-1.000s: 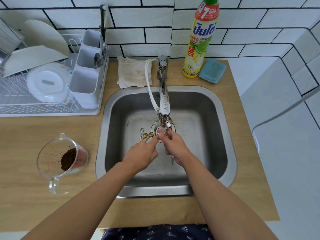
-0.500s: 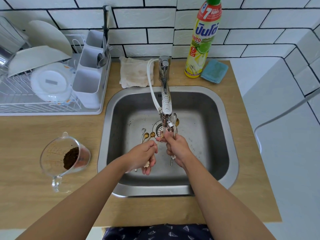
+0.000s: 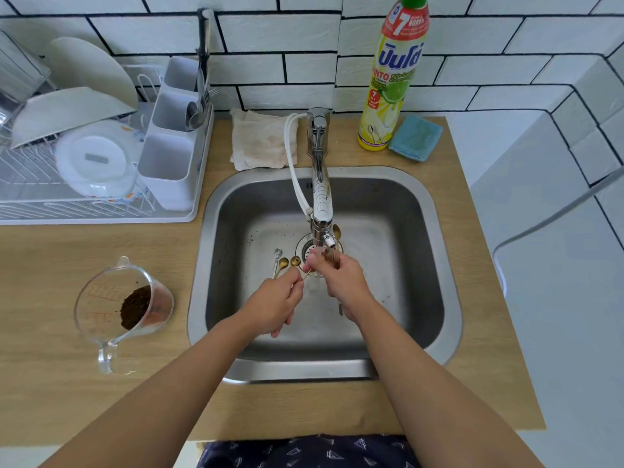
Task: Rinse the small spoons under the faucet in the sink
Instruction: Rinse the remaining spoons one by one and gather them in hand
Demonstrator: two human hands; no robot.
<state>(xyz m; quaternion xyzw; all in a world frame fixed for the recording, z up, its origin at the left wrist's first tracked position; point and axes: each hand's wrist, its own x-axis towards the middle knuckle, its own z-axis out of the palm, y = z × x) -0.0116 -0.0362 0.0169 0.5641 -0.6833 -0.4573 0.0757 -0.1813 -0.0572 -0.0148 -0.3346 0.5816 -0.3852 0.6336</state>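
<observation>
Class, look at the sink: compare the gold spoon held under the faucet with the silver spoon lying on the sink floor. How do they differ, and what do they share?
The gold spoon is pinched by the left hand and right hand below the faucet; the silver spoon lies untouched beside the drain. The gold spoon is mostly hidden by fingers; the silver spoon shows nearly whole. One is gold, the other silver. Both are small, thin-handled spoons inside the sink.

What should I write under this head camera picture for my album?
Two hands, left and right, rinse a small gold spoon under the faucet.
</observation>
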